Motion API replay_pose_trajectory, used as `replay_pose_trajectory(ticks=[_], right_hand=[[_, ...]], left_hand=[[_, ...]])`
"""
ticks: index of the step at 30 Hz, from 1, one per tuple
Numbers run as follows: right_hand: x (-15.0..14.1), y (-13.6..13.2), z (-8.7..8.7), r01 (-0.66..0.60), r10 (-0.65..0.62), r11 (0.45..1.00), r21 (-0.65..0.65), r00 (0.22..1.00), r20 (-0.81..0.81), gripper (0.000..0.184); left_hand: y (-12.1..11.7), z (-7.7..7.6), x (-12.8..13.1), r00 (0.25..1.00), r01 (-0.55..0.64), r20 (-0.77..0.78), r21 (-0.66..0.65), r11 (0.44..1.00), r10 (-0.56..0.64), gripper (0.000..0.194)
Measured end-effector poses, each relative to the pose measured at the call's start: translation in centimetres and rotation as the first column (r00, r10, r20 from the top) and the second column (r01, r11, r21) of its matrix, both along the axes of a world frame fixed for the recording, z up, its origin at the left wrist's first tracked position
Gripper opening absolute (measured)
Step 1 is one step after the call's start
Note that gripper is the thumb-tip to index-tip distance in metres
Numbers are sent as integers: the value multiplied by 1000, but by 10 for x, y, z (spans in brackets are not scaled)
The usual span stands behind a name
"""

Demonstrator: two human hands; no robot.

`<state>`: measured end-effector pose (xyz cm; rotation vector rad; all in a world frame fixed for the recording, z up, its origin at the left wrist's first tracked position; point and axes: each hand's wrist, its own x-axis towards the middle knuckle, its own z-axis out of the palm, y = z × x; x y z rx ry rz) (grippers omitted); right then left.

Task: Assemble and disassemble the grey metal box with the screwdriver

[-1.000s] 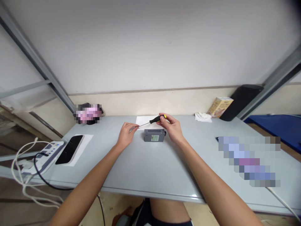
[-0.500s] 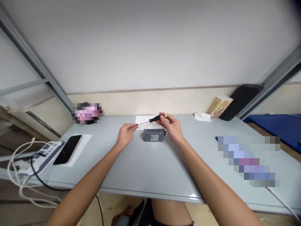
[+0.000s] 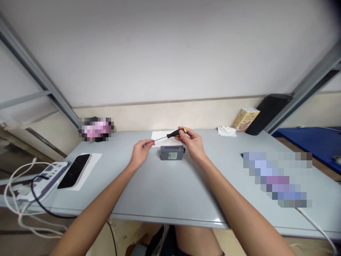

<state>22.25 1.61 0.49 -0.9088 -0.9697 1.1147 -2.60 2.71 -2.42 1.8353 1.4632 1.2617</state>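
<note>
My right hand (image 3: 195, 144) is closed round the black and yellow handle of a screwdriver (image 3: 173, 134), whose thin shaft points left. At the shaft's tip, the fingers of my left hand (image 3: 140, 152) are pinched together. Something tiny and dark shows by those fingertips, too small to name. Below the screwdriver, a grey metal box (image 3: 165, 155) with a row of vent slots and a pale green label stands on the table, and neither hand grips it. Behind the box lies a sheet of white paper (image 3: 157, 135).
On the left are a phone (image 3: 74, 171) on paper and a power strip (image 3: 49, 180) with looping cables. A crumpled tissue (image 3: 227, 131), a yellow carton (image 3: 245, 120) and a black cylinder (image 3: 269, 114) stand at the back right. Blurred items (image 3: 277, 179) lie on the right.
The whole view has shifted slightly, so things appear a little further left. Both hands keep their hold, with the screwdriver tip still at the left fingertips.
</note>
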Motion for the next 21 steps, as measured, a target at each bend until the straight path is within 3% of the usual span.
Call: replay_pose_trajectory(ticks=[21], right_hand=[[1,-2,3,7,-7,1000,25,1000,8,56]], left_hand=[[-5,3,3,1000,20,-1,9,1000,-20,23]])
